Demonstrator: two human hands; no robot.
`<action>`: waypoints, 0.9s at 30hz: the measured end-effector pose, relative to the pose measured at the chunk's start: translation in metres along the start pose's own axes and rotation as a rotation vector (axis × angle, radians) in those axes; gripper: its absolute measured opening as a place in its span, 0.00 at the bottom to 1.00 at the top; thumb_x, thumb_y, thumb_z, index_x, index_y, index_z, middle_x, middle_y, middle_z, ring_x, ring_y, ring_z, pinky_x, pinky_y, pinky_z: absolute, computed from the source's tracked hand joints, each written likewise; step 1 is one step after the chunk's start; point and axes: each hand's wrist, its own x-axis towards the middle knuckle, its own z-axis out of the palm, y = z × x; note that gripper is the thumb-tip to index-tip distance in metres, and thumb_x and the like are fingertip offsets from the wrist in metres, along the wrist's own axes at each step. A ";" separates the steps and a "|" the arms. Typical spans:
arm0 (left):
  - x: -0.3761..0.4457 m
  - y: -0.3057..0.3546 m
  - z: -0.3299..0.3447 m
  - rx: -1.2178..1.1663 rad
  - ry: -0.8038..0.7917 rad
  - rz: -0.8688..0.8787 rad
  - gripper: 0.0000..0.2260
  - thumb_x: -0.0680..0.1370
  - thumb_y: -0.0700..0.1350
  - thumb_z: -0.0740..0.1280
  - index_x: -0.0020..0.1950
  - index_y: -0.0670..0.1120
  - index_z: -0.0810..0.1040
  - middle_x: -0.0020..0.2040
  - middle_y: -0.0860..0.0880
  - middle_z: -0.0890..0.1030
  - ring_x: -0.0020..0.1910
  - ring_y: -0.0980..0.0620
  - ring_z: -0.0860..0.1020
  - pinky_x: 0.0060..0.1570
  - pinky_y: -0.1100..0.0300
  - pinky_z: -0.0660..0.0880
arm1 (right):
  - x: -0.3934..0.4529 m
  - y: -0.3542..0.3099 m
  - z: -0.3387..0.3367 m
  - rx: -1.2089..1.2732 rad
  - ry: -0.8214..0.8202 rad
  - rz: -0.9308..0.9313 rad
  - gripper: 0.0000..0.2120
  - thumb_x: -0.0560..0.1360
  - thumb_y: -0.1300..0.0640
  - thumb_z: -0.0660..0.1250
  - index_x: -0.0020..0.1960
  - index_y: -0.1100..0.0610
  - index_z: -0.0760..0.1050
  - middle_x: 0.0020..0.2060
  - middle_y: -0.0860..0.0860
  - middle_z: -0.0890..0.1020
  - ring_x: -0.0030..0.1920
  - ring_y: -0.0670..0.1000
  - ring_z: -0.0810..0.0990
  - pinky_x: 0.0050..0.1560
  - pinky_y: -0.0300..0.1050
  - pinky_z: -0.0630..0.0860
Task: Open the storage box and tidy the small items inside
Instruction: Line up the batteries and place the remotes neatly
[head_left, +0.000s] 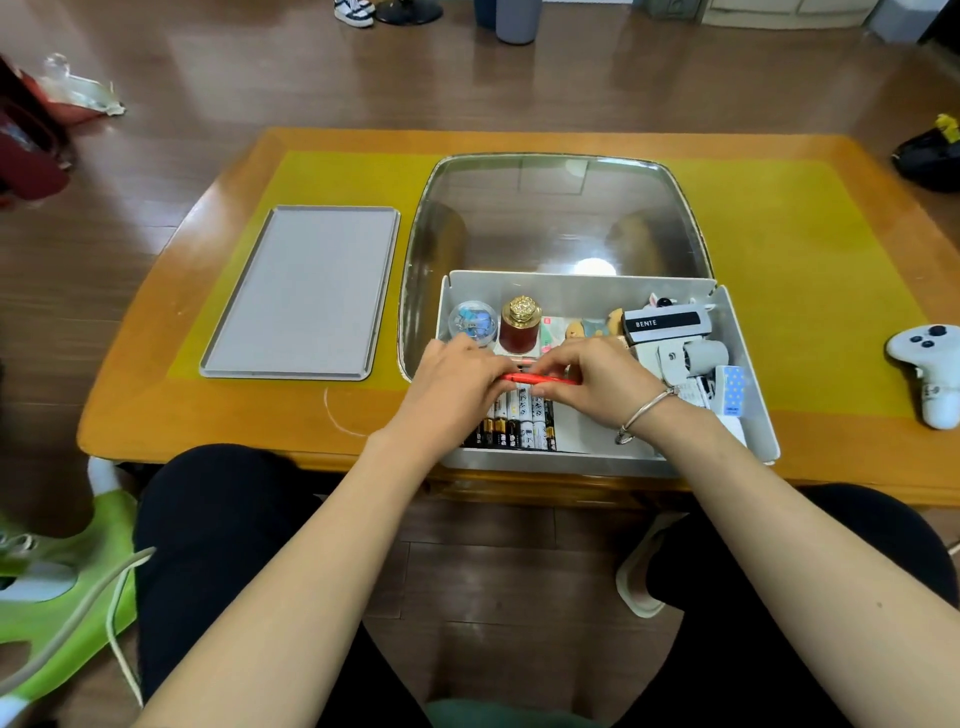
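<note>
Both forearms reach in from 6 o'clock, and the left hand and right hand meet over the middle of the storage box, each pinching one end of a single red pen. Fingers are curled round it, so neither hand is free. My guess is they're holding it level to lay it down neatly above the batteries, which sit lined up in a row at the box's 6 o'clock edge. I count roughly eight, but the hands cover some.

Lid is already flipped back toward 12 o'clock, so the box is open and sits on the counter right in front of the person. At the box's 11 o'clock there's one clear tub of binder clips beside one red jar with a gold cap, probably parked upright along the back wall. One label maker sits at 2 o'clock.

One grey tray lies at 9 o'clock, one white controller at 3 o'clock.
</note>
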 end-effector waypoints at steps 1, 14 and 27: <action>0.000 -0.002 0.000 0.018 0.039 -0.017 0.12 0.79 0.54 0.63 0.59 0.53 0.80 0.51 0.53 0.82 0.52 0.51 0.70 0.46 0.56 0.60 | 0.000 0.003 -0.001 -0.013 -0.006 0.019 0.10 0.71 0.51 0.72 0.51 0.52 0.83 0.40 0.50 0.83 0.38 0.46 0.73 0.45 0.42 0.69; 0.004 -0.002 0.001 0.165 0.039 -0.210 0.18 0.76 0.49 0.68 0.65 0.48 0.76 0.59 0.48 0.77 0.59 0.47 0.66 0.53 0.54 0.62 | 0.010 0.026 0.004 -0.264 0.047 0.099 0.10 0.72 0.52 0.71 0.50 0.55 0.83 0.43 0.54 0.83 0.46 0.55 0.79 0.59 0.50 0.70; 0.003 0.017 0.021 -0.042 -0.435 -0.203 0.34 0.79 0.66 0.47 0.75 0.43 0.61 0.77 0.45 0.58 0.74 0.46 0.60 0.69 0.49 0.62 | 0.036 0.024 0.025 -0.455 -0.035 0.234 0.08 0.74 0.55 0.67 0.51 0.56 0.80 0.48 0.57 0.80 0.52 0.58 0.77 0.61 0.55 0.68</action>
